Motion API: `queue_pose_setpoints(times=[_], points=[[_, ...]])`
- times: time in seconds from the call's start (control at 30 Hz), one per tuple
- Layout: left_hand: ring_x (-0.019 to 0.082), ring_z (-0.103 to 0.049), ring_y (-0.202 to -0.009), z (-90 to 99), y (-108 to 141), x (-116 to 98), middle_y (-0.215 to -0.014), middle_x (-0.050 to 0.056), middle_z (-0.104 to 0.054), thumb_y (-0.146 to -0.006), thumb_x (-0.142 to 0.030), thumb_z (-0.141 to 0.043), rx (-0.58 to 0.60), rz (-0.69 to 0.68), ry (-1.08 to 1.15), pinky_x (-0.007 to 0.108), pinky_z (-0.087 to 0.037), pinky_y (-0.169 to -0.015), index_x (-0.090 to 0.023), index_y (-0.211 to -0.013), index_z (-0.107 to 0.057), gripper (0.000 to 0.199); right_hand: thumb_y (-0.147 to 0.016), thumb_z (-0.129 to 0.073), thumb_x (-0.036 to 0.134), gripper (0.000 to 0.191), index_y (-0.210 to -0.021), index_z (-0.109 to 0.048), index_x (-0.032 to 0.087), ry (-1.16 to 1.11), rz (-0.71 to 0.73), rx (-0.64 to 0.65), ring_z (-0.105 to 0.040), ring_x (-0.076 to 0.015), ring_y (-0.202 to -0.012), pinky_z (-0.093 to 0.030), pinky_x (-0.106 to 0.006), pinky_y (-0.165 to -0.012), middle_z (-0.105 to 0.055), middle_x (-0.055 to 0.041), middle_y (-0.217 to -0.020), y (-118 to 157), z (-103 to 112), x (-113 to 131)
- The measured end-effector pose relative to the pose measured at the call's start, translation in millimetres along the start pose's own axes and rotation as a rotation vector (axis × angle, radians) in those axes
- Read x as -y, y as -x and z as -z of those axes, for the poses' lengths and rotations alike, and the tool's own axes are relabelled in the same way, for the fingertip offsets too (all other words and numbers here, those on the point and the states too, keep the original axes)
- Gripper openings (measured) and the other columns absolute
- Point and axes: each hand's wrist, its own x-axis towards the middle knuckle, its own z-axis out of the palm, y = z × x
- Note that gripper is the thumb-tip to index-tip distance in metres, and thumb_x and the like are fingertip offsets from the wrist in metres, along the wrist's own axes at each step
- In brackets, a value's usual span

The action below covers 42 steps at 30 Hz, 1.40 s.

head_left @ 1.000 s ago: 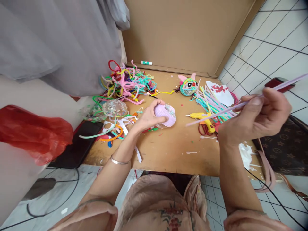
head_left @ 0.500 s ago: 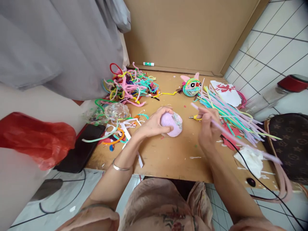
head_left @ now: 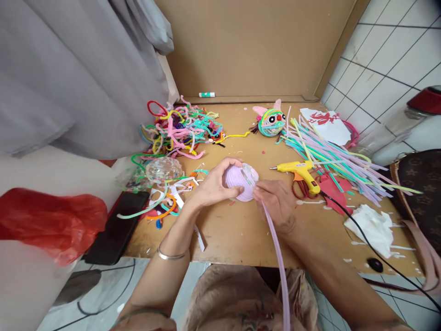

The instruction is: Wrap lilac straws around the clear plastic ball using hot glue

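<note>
My left hand [head_left: 220, 183] is wrapped round a ball [head_left: 237, 178] covered in rows of lilac pipe cleaner, with a clear, shiny patch bare on its right side. In my right hand [head_left: 274, 202] a long lilac pipe cleaner [head_left: 278, 246] is pinched close to one end. Those fingertips meet the ball's right edge by the bare patch, and the pipe cleaner's long tail hangs down toward my lap. To the right of my right hand lies a yellow glue gun [head_left: 299, 172] with its nozzle pointing left.
A tangle of coloured pipe cleaners [head_left: 179, 128] lies back left, near a clear ball [head_left: 164, 170]. A decorated ball with pink ears [head_left: 271, 122] sits at the back. Straight pipe cleaners [head_left: 337, 156], crumpled tissue [head_left: 370, 230] and a black cable [head_left: 358, 234] occupy the right.
My right hand has moved left with the lilac pipe cleaner, bringing it to the ball. The glue gun, mostly hidden before, now shows. My left hand still holds the ball.
</note>
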Motion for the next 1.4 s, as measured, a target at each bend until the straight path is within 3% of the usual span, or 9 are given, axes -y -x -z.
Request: queue_pose_setpoints(times=[0.5, 0.77, 1.03, 1.4], points=[[0.026, -0.051, -0.126, -0.6, 1.7, 1.5, -0.134, 0.01, -0.054, -0.067, -0.024, -0.067, 0.018, -0.024, -0.009, 0.041, -0.039, -0.108, -0.021, -0.112, -0.048, 0.05, -0.088, -0.055, 0.007, 0.011, -0.095, -0.053, 0.015, 0.098, 0.016, 0.076, -0.063, -0.0172, -0.075, -0.046, -0.03, -0.063, -0.069, -0.0104, -0.085, 1.7, -6.3, 2.9], [0.026, -0.052, -0.126, -0.6, 1.7, -4.2, -0.133, 0.01, -0.054, -0.065, -0.021, -0.063, 0.012, -0.028, -0.073, 0.042, -0.039, -0.108, -0.02, -0.11, -0.049, 0.047, -0.088, -0.056, 0.008, 0.009, -0.095, -0.055, 0.013, 0.036, 0.021, 0.078, -0.063, -0.018, -0.075, -0.048, -0.03, -0.065, -0.069, -0.0108, -0.083, -3.3, -3.6, 6.8], [0.027, -0.053, -0.124, 0.2, 2.7, -5.9, -0.132, 0.01, -0.056, -0.066, -0.022, -0.066, 0.001, -0.04, -0.146, 0.044, -0.038, -0.108, -0.021, -0.109, -0.05, 0.046, -0.088, -0.055, 0.01, 0.011, -0.097, -0.058, 0.015, -0.038, -0.082, 0.05, -0.064, -0.0172, -0.083, -0.051, -0.031, -0.071, -0.07, -0.0097, -0.089, 2.5, -5.6, 4.8], [0.026, -0.054, -0.124, -0.4, 3.7, -8.6, -0.131, 0.009, -0.057, -0.066, -0.02, -0.063, -0.009, -0.054, -0.143, 0.043, -0.039, -0.108, -0.021, -0.109, -0.05, 0.045, -0.09, -0.055, 0.011, 0.009, -0.093, -0.06, 0.017, -0.002, -0.054, 0.082, -0.065, -0.0174, -0.085, -0.053, -0.032, -0.073, -0.069, -0.0083, -0.09, -2.2, -3.9, 7.0]])
